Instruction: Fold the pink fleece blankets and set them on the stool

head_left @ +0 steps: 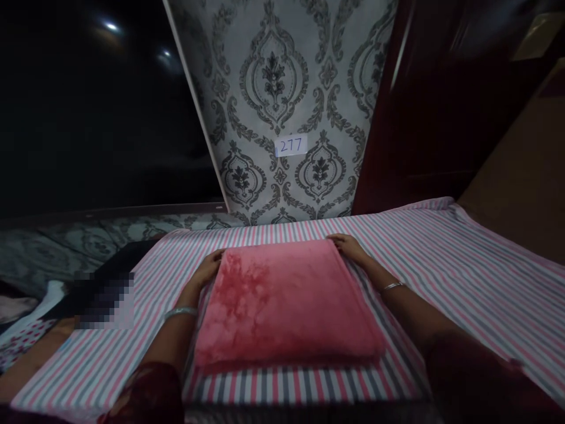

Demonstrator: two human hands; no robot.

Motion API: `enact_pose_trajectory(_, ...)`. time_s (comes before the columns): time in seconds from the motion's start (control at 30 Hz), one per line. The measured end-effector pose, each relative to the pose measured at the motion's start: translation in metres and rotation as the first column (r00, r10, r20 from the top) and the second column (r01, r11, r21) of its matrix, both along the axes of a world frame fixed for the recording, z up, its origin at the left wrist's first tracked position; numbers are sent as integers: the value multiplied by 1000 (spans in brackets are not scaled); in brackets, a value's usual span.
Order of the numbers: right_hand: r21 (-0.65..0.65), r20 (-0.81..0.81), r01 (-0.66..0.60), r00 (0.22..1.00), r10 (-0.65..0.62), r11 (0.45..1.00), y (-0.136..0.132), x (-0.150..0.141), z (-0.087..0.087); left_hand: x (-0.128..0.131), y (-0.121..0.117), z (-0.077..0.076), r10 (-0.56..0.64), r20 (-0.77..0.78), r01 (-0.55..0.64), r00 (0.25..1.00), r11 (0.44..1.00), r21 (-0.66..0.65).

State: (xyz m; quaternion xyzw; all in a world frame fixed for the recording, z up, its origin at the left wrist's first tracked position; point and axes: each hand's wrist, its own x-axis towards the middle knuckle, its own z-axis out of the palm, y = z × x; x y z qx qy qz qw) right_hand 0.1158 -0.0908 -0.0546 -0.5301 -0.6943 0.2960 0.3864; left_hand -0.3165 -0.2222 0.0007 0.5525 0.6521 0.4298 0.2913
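Note:
A folded pink plush blanket (291,300) lies flat in a squarish block on the striped cloth, with darker red patches where its pile is brushed the other way. My left hand (209,266) is closed at the blanket's far left corner, its fingertips along the edge. At the far right corner, my right hand (348,246) curls its fingers around the side. Parts of the fingers on both hands are hidden by the angle and the dim light.
The striped pink, grey and white cloth (441,265) covers the surface. Behind it stand a patterned wall (273,76) with a paper label (291,145), a dark screen (97,118) and a dark red panel (424,106). Another person's arm (37,356) is at the left.

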Motion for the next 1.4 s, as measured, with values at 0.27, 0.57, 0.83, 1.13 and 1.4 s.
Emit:
enact_pose_trajectory(0.27, 246, 616, -232, 787, 33, 941, -56, -55, 36, 47, -7, 3, -12, -631, 59, 776, 997, 53)
enact_pose_trajectory(0.57, 238, 756, -169, 650, -73, 956, -77, -59, -10, 57, -19, -54, -44, -777, -39, 628, 995, -88)
enact_pose_trajectory(0.83, 163, 784, -198, 621, -5, 967, -80, -56, 9, 61, -33, -11, -194, -687, -1, 700, 962, -272)
enact_pose_trajectory(1.13, 433, 723, -393, 689, -52, 811, -179, -48, -31, 130, -151, -24, -159, -742, 259, 651, 966, 20)
enact_pose_trajectory(1.4, 529, 670, -385, 736, -94, 756, -194, -47, -56, 130, -166, -57, -50, -753, 203, 656, 973, 113)
